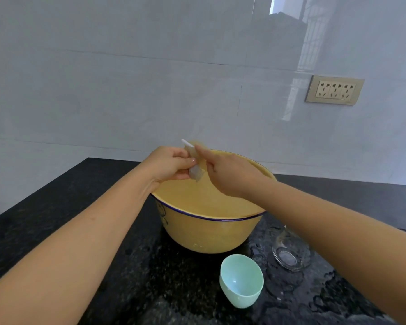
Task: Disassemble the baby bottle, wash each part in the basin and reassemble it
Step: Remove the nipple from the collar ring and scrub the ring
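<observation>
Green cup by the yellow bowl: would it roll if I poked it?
Probably it rocks or rolls: the green cup lies tilted on its rounded side. It may also slide, since the counter around it looks wet. It looks thin, so likely light.

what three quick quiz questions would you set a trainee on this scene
1. True or false: the bottle stands upright inside the basin.
2. What lies tipped on the counter in front of the basin? A) cup B) sponge C) brush
3. Fill in: the left hand pinches a clear part above the ____, and the right hand touches it.
Key: 1. False, it lies on the counter, right of the basin. 2. A. 3. basin.
</observation>
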